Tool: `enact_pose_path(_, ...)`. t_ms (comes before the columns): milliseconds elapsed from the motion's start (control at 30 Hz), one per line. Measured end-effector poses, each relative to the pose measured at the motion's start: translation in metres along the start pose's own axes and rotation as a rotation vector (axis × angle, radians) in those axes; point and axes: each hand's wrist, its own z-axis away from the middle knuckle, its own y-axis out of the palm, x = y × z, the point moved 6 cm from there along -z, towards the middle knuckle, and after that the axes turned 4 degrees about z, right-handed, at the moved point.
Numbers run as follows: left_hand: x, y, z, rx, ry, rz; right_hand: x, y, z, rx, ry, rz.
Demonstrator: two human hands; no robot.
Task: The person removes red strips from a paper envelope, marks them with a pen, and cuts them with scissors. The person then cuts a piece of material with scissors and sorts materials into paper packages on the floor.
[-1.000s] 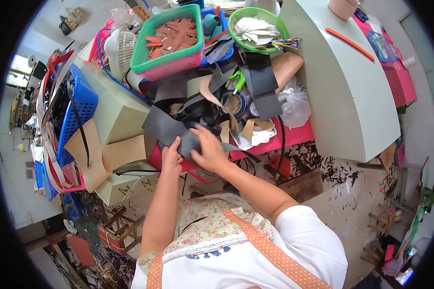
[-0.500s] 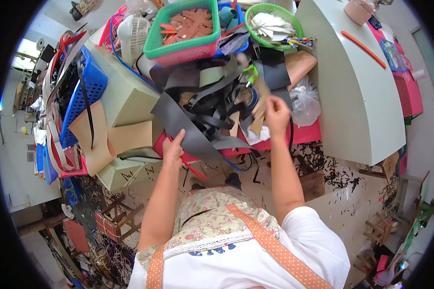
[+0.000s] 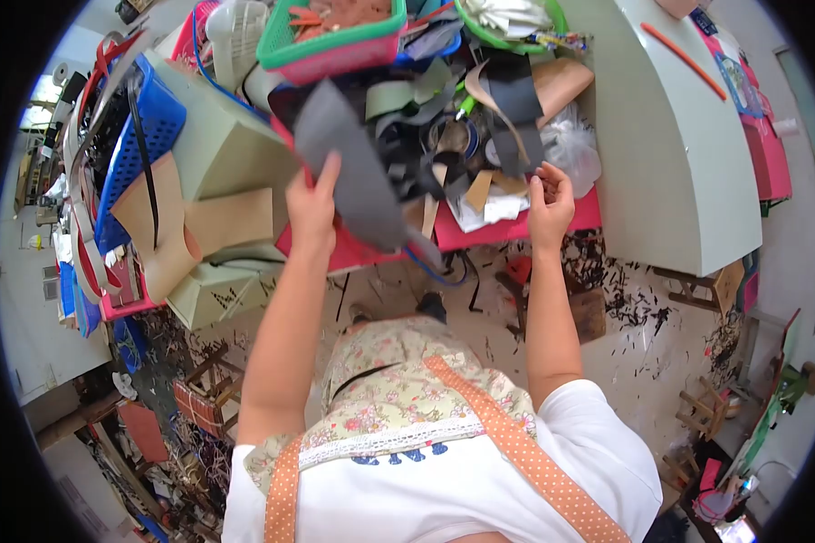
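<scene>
My left hand is closed on a broad dark grey leather-like piece, which is lifted and blurred by motion. My right hand is at the right front of the pink-topped table, fingertips pinched at the lower end of a black strip with a tan side. Between my hands lies a heap of dark strips, with a roll of tape and a bright green-handled tool among them. Tan scraps and white paper sit near my right hand.
A green basket of reddish pieces and a green bowl of white pieces stand at the back. A blue basket is at left. A pale curved panel borders the right. Dark scraps litter the floor.
The grey piece has swung up and turned more upright in my left hand. My right hand has moved right and down, with the black strip at its fingertips. The view has shifted slightly.
</scene>
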Motion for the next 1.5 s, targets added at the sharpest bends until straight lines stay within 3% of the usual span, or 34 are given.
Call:
enact_pose_path(33, -0.012, 0.013, -0.006, 0.089, -0.026, 0.001, -0.006, -0.003, 0.011, 0.010, 0.025, 0.014)
enact_pose_path(100, -0.042, 0.032, -0.012, 0.113, 0.141, -0.094, -0.017, -0.007, 0.026, 0.047, 0.055, -0.020)
enact_pose_path(233, -0.066, 0.010, 0.006, -0.024, 0.317, -0.242, -0.022, -0.026, 0.049, 0.096, 0.132, 0.046)
enact_pose_path(367, -0.070, -0.032, 0.074, -0.083, 0.191, -0.167, -0.047, -0.048, 0.077, 0.162, 0.151, 0.105)
enact_pose_path(433, -0.049, -0.065, 0.110, 0.025, 0.181, -0.217, -0.065, -0.066, 0.101, 0.167, 0.125, 0.198)
enact_pose_path(500, -0.029, -0.107, 0.146, 0.143, 0.164, -0.501, -0.096, -0.084, 0.135, 0.230, 0.181, 0.324)
enact_pose_path(600, -0.009, -0.169, 0.198, 0.151, 0.056, -0.610, -0.153, -0.096, 0.202, 0.460, 0.275, 0.491)
enact_pose_path(667, 0.011, -0.233, 0.232, 0.017, -0.135, -0.591, -0.154, -0.092, 0.256, 0.694, 0.303, 0.714)
enact_pose_path(700, 0.014, -0.261, 0.249, -0.004, -0.136, -0.589, -0.159, -0.085, 0.283, 0.819, 0.280, 0.793)
enact_pose_path(733, 0.023, -0.294, 0.266, -0.067, -0.254, -0.587, -0.161, -0.076, 0.305, 0.833, 0.263, 0.795)
enact_pose_path(800, 0.046, -0.361, 0.302, -0.146, -0.377, -0.571, -0.173, -0.053, 0.366, 1.158, 0.339, 0.959)
enact_pose_path(867, 0.063, -0.426, 0.336, -0.208, -0.273, -0.474, -0.166, -0.026, 0.410, 1.188, 0.365, 0.970)
enact_pose_path(1000, 0.078, -0.551, 0.406, -0.307, -0.315, -0.536, -0.155, 0.032, 0.500, 1.208, 0.398, 0.958)
enact_pose_path(1167, 0.106, -0.701, 0.516, -0.717, -0.446, -0.369, -0.119, 0.093, 0.609, 1.280, 0.235, 0.960)
enact_pose_path(1300, 0.134, -0.753, 0.592, -0.883, -0.523, -0.322, -0.119, 0.128, 0.655, 1.287, 0.237, 0.981)
enact_pose_path(1367, 0.167, -0.764, 0.633, -1.021, -0.755, -0.212, -0.154, 0.136, 0.681, 1.459, 0.256, 0.920)
enact_pose_path(1500, 0.194, -0.734, 0.664, -1.147, -0.850, -0.136, -0.163, 0.153, 0.692, 1.649, 0.150, 1.044)
